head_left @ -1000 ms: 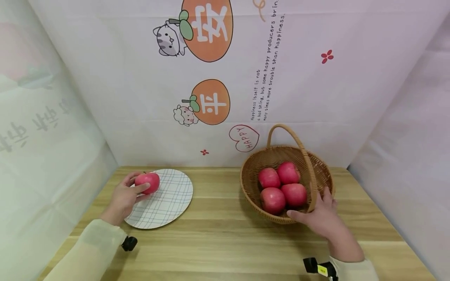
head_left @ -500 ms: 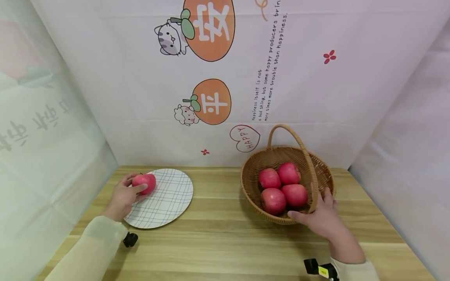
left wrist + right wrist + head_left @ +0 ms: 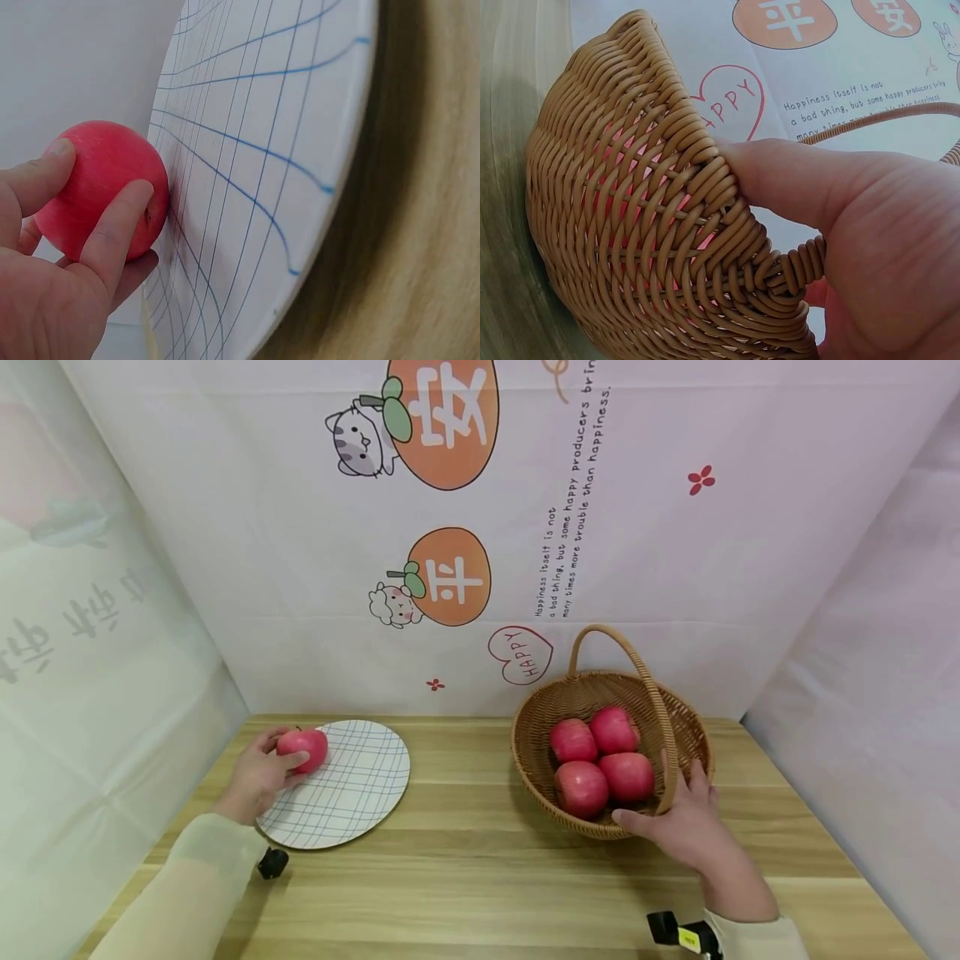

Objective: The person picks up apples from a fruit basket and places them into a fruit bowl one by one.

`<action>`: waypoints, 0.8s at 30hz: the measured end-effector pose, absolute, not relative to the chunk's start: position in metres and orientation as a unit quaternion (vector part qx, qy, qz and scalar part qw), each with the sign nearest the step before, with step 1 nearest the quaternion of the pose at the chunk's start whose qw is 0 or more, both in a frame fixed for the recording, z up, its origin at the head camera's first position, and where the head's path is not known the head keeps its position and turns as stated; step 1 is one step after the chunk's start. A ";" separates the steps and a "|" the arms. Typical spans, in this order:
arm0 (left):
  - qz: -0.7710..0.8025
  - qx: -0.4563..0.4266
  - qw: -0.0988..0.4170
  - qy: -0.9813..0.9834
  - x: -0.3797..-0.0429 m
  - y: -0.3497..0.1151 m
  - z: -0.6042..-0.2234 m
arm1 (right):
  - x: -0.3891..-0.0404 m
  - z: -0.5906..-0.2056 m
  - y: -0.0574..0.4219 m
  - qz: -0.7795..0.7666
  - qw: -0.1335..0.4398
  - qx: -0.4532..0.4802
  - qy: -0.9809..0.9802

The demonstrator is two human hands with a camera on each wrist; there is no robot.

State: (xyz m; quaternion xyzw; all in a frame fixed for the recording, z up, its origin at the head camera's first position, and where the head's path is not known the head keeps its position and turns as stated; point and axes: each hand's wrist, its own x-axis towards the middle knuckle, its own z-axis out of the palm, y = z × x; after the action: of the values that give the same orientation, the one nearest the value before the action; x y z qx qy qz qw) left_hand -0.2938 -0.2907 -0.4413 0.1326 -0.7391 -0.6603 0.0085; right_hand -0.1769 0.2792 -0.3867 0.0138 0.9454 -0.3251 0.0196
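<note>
In the head view my left hand (image 3: 258,777) holds a red apple (image 3: 303,750) over the left part of a round white plate (image 3: 352,802) with a blue checked pattern. Close up in the left wrist view, thumb and fingers pinch the apple (image 3: 101,176) from the sides, right at the plate's surface (image 3: 247,112). My right hand (image 3: 690,822) grips the near right rim of a brown wicker basket (image 3: 534,781), around the foot of its handle. Its thumb presses on the rim of the basket (image 3: 630,210) in the right wrist view. Several red apples (image 3: 582,789) lie inside.
Plate and basket stand apart on a wooden table (image 3: 450,877). Behind them rises a white printed backdrop (image 3: 637,543), with white sheets along both sides. The basket's tall arched handle (image 3: 637,664) stands up over the apples.
My left hand has shifted slightly left with the apple, toward the plate's left edge. The right hand and the basket have stayed in place.
</note>
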 end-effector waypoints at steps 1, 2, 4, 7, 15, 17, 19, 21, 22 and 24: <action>-0.657 0.132 0.010 -0.743 -0.294 -0.291 -0.441 | -0.177 -0.386 0.279 -0.323 0.020 0.013 0.946; -0.654 0.131 0.011 -0.745 -0.295 -0.292 -0.440 | -0.177 -0.386 0.279 -0.321 0.021 0.012 0.947; -0.650 0.127 0.014 -0.749 -0.295 -0.293 -0.439 | -0.177 -0.385 0.278 -0.318 0.021 0.010 0.948; -0.644 0.126 0.021 -0.754 -0.297 -0.295 -0.440 | -0.178 -0.384 0.277 -0.320 0.024 0.009 0.947; -0.631 0.134 0.029 -0.763 -0.299 -0.297 -0.440 | -0.178 -0.383 0.277 -0.325 0.034 0.008 0.945; -0.631 0.134 0.030 -0.763 -0.299 -0.296 -0.439 | -0.178 -0.383 0.278 -0.324 0.035 0.008 0.945; -0.632 0.135 0.028 -0.763 -0.299 -0.295 -0.439 | -0.177 -0.384 0.278 -0.324 0.035 0.007 0.946; -0.631 0.138 0.027 -0.763 -0.298 -0.295 -0.439 | -0.176 -0.384 0.278 -0.324 0.034 0.006 0.945; -0.634 0.138 0.026 -0.761 -0.297 -0.295 -0.439 | -0.176 -0.384 0.279 -0.326 0.034 0.006 0.945; -0.636 0.139 0.026 -0.758 -0.296 -0.296 -0.439 | -0.176 -0.384 0.278 -0.330 0.036 0.006 0.943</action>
State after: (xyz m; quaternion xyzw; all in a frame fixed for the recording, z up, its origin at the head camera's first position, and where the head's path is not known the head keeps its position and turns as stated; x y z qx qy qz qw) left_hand -0.2964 -0.2963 -0.4394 0.1389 -0.7582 -0.6365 0.0256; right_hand -0.1764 0.2785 -0.3837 0.0061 0.9432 -0.3301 0.0356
